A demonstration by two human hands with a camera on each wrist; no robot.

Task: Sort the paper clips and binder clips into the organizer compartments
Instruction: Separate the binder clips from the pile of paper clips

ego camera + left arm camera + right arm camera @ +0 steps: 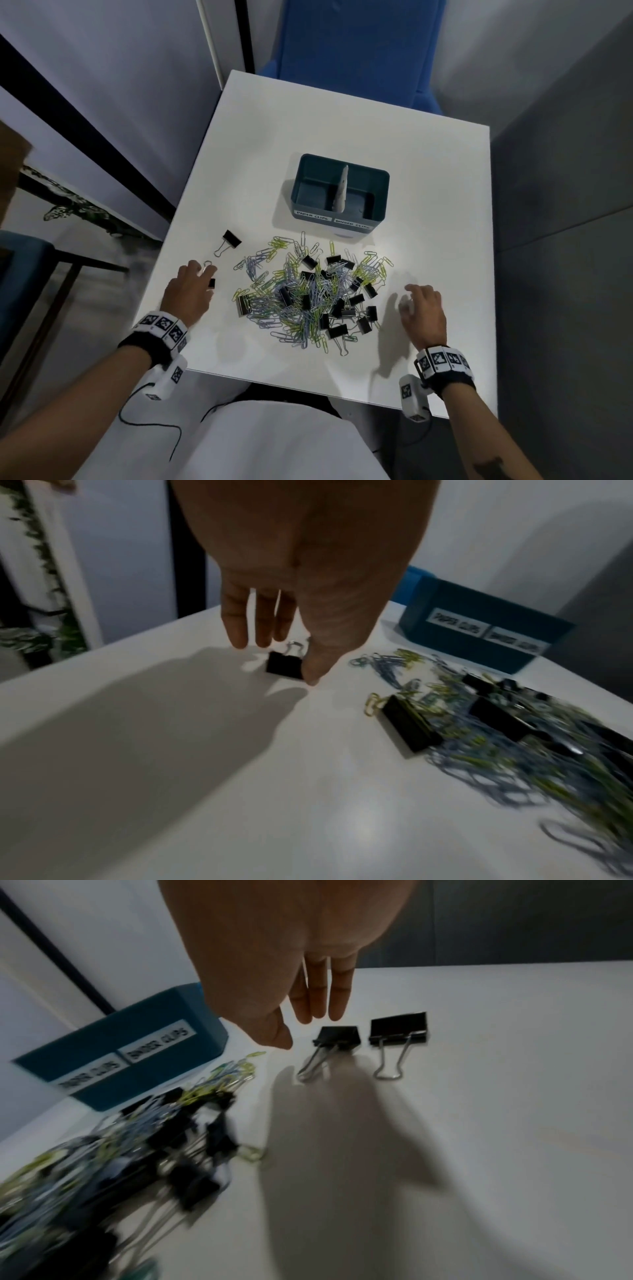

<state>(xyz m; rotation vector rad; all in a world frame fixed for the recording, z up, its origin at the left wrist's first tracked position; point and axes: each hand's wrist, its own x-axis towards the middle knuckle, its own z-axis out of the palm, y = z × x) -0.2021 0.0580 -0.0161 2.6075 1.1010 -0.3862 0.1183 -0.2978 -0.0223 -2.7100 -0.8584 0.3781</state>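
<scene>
A mixed pile [308, 294] of coloured paper clips and black binder clips covers the middle of the white table [342, 120]. Behind it stands the teal organizer [385, 192], its left compartment labelled PAPER CLIPS and its right one BINDER CLIPS. My left hand [205, 277] is left of the pile and pinches a small binder clip [284, 665] that lies on the table, with the thumb [315, 666] against its body. Another binder clip [231, 240] lies just beyond. My right hand [411, 301] hovers right of the pile with straight fingers, empty. Two binder clips [337, 1037] [399, 1028] lie past its fingertips.
A white divider [340, 188] splits the organizer. A blue chair [359, 51] stands behind the table, and grey walls close both sides. The table's near edge [308, 387] runs just in front of my lap.
</scene>
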